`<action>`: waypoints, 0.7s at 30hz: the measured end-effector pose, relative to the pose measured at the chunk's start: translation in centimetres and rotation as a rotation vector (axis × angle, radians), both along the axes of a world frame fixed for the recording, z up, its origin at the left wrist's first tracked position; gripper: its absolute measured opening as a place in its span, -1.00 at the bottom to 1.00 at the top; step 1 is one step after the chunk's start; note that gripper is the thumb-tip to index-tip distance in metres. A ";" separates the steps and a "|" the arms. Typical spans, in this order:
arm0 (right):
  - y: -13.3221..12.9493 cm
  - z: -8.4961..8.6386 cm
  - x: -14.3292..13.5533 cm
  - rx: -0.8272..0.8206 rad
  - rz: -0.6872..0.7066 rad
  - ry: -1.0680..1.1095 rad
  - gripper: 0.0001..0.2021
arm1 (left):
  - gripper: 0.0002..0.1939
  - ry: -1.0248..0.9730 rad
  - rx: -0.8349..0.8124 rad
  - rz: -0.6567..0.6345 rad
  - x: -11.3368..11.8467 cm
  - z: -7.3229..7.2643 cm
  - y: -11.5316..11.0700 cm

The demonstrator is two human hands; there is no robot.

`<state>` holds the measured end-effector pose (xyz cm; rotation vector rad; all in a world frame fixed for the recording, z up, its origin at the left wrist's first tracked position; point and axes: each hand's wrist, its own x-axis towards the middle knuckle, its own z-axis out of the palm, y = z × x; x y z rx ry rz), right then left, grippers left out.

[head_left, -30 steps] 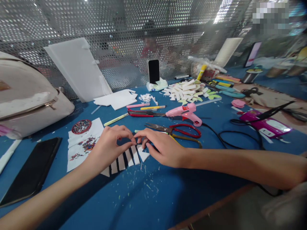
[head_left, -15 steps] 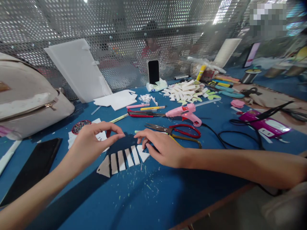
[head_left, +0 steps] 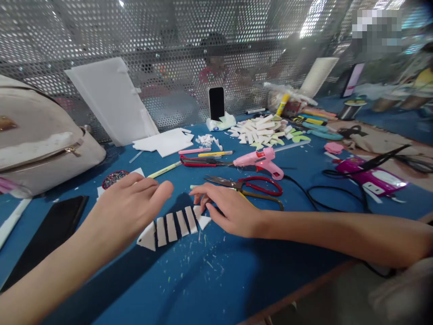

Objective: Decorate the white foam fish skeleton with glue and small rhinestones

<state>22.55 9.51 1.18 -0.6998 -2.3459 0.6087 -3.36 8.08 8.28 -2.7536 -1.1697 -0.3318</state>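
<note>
My left hand (head_left: 130,203) hovers palm down over the left part of the row, its thumb stuck out to the right. Its fingers bend away behind the knuckles, so their grip is hidden. Below it lies a white foam triangle with a small hole (head_left: 148,238), shaped like a fish head. Several white foam strips (head_left: 171,227) follow it, spaced apart like ribs. At the right end lies a white tail-shaped foam piece (head_left: 203,220). My right hand (head_left: 230,205) is over that tail piece, fingers loosely bent and apart, with nothing seen in them; whether it touches the piece cannot be told.
Behind my right hand lie red-handled scissors (head_left: 260,186), a pink glue gun (head_left: 259,161) with its cord, and a red utility knife (head_left: 199,161). Cut foam pieces (head_left: 260,131) form a heap farther back. A backpack (head_left: 43,140) and a black phone-like slab (head_left: 47,234) occupy the left.
My left hand has turned from a thumb-and-finger gap to palm down, covering more of the paper scraps behind it. My right hand and the foam row have stayed in place.
</note>
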 end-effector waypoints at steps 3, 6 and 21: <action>0.0 -0.1 0.0 -0.005 0.001 0.001 -0.55 | -0.82 -0.224 -0.131 0.008 0.7 -0.6 -0.3; -0.1 -0.1 0.0 -0.019 0.000 0.002 -0.51 | -0.85 -0.677 -0.602 0.076 1.6 -1.7 -0.5; -0.1 0.4 0.0 0.004 -0.017 -0.013 -0.70 | -0.81 -1.206 -1.169 0.022 0.8 -2.4 0.0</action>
